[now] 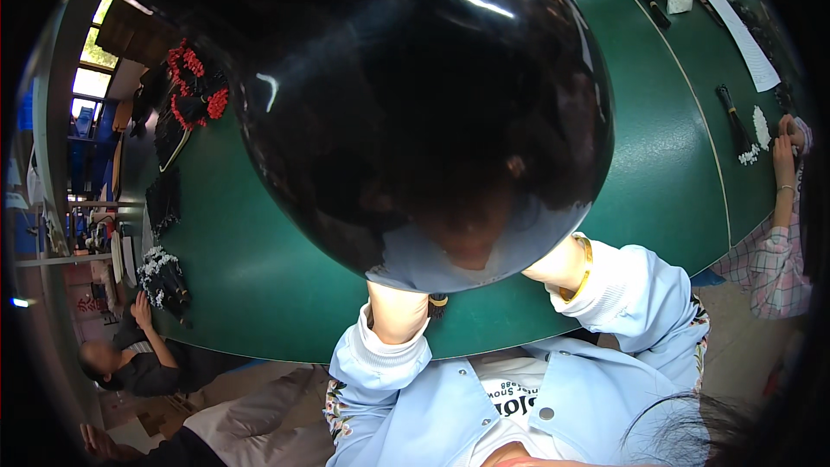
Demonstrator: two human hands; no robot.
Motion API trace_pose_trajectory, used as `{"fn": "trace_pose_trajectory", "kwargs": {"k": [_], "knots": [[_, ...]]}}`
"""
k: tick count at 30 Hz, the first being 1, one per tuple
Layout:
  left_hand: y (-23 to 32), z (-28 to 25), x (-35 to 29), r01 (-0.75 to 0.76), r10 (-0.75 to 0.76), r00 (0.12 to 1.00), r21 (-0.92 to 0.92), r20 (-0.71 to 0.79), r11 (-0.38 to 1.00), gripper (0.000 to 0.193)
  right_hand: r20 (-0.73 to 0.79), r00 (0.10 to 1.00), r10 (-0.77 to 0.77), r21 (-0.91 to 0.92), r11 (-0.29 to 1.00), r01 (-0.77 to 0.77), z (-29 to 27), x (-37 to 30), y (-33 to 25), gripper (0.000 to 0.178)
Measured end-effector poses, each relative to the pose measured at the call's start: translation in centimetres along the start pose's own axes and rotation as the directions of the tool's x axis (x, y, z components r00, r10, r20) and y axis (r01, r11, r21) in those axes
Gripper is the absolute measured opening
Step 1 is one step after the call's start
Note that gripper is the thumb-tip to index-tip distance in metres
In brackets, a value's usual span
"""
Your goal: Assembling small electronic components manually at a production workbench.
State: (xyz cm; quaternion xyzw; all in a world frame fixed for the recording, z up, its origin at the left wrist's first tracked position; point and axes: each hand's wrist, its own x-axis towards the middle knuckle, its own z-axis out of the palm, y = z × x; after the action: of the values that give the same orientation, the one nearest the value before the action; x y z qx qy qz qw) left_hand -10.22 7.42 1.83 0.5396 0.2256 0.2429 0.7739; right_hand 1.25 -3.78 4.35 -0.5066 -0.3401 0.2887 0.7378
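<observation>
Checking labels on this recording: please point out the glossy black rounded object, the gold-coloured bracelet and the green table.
Glossy black rounded object (424, 121), head view: its visible surface.
Gold-coloured bracelet (590, 268), head view: its band.
Green table (653, 130), head view: its bare top.

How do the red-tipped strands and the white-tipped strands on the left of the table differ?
Colour: the red-tipped strands end in bright red, the white-tipped strands in white.
Arrangement: the red tips trail in a loose curve; the white tips gather in a clump.
Surroundings: a co-worker's hand is beside the white-tipped strands, not the red-tipped ones.
Both are dark along their length.
</observation>
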Motion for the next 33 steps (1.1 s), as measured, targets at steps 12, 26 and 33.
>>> {"fn": "trace_pose_trajectory", "kwargs": {"k": [12,26,33], "knots": [[0.3,0.1,0.1,0.083,-0.086,0.996,-0.139,-0.016,0.987,0.013,0.007,0.999,0.034,0.085,0.996,-0.035,-0.2,0.0,1.5,0.016],[0.4,1.2,-0.2,-0.054,0.061,0.995,0.093,-0.083,0.994,0.020,0.027,1.000,0.000,0.119,0.993,-0.003,-0.5,0.0,2.1,0.015],[0.1,0.1,-0.1,-0.070,0.071,0.997,0.086,-0.009,0.994,0.020,0.095,0.991,0.095,0.152,0.982,-0.109,-0.5,0.1,2.1,0.015]]}}
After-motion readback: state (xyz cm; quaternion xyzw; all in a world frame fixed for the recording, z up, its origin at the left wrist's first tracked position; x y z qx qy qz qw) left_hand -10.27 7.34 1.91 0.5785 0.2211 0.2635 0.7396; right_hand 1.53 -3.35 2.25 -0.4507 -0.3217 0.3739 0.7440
